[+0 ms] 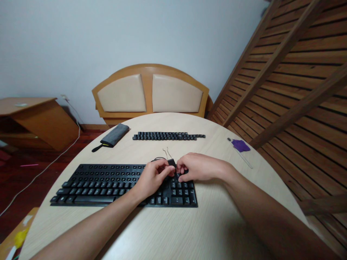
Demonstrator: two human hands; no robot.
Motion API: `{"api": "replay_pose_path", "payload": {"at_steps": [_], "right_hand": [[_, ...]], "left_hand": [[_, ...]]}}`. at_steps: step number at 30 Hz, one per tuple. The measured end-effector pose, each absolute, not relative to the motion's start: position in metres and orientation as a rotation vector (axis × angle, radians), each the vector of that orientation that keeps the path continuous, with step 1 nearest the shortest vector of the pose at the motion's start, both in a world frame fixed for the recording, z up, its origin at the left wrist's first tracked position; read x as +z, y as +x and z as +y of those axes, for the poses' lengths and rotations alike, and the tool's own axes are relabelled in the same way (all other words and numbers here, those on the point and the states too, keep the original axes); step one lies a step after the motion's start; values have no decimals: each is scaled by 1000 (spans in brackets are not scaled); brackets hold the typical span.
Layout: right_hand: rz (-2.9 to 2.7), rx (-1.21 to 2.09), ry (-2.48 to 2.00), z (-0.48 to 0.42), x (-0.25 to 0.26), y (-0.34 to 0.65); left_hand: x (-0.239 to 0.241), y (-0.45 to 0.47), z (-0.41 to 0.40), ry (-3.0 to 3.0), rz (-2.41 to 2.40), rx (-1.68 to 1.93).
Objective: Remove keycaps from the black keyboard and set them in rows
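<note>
A black keyboard (94, 199) lies on the round table, its upper rows bare of keycaps and its lower rows and number pad still capped. Above the number pad, my left hand (153, 177) is closed around the black handle of a wire keycap puller (171, 162), whose two thin wire prongs point up and away from me. My right hand (193, 167) is beside it, fingers curled down at the top of the number pad. Whatever sits between its fingertips is hidden. Behind the keyboard stand rows of loose black keycaps (165, 136).
A dark grey pouch (115, 135) with a strap lies at the table's back left. On the right are a purple cloth (241, 145) and a thin brush-like stick (242, 157). Beyond the table stands a padded wooden headboard (148, 90); slatted wood (295, 90) rises at right.
</note>
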State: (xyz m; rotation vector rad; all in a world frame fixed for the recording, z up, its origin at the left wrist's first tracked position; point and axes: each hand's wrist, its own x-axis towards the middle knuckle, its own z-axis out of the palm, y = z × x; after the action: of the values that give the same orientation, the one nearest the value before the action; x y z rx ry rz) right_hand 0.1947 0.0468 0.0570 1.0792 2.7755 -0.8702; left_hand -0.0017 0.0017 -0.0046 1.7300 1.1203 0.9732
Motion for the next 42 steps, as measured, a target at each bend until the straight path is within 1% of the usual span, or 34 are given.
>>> {"api": "replay_pose_path", "payload": {"at_steps": [5, 11, 21, 29, 32, 36, 39, 42], "right_hand": [[2835, -983, 1078, 49, 53, 193], [2931, -1203, 1128, 51, 49, 191], [3015, -1100, 1019, 48, 57, 189], [3016, -977, 1013, 51, 58, 191], [3020, -1020, 957, 52, 58, 193], [2981, -1195, 902, 57, 58, 197], [2973, -1248, 1085, 67, 58, 206], [2995, -1136, 1454, 84, 56, 222]], "left_hand": [[-8, -2, 4, 1657, 1178, 1070], [-12, -3, 6, 1530, 1181, 1183], [-11, -5, 10, 1402, 1185, 1199], [-12, -4, 8, 1546, 1190, 1168], [-12, -4, 8, 1574, 1193, 1160], [-12, -4, 7, 1572, 1194, 1147], [-12, -3, 7, 1553, 1179, 1134], [-12, -2, 6, 1541, 1162, 1122]]}}
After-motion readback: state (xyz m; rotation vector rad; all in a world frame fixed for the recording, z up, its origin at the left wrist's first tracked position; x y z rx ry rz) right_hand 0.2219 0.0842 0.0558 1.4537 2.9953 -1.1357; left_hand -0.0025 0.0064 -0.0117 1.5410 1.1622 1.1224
